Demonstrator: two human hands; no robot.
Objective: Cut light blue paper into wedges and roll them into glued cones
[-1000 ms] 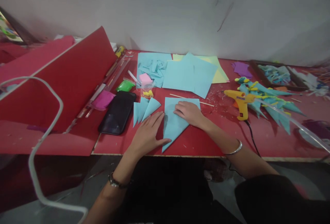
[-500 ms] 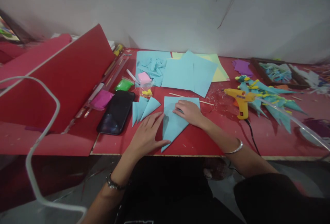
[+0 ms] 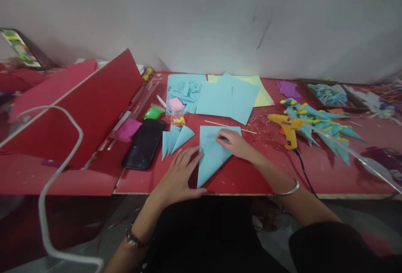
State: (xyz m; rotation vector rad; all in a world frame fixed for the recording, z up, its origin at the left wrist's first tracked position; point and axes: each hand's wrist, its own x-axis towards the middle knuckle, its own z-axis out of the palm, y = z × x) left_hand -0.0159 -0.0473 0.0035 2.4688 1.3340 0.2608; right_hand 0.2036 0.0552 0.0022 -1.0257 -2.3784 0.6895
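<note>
A light-blue sheet of paper (image 3: 212, 151), folded so that it tapers to a point towards me, lies on the red tabletop. My left hand (image 3: 180, 174) rests at its left edge with fingers spread and the thumb by the lower tip. Over the upper right part of the sheet, my right hand (image 3: 234, 142) is closed, fingers curled against the thumb; anything between them is hidden. Several small blue paper cones (image 3: 177, 138) lie just beyond my left fingers. A thin wooden stick (image 3: 230, 127) lies behind the folded sheet.
A yellow glue gun (image 3: 287, 128) with its cable stands to the right, near blue cones with yellow trim (image 3: 329, 128). A black phone (image 3: 144, 145) and a folded red board (image 3: 103, 114) are at left. Blue sheets (image 3: 216, 97) lie at the back.
My right fingers have curled up from lying on the sheet. My left thumb has shifted slightly towards me, off the sheet's tip. The camera view has tilted up slightly.
</note>
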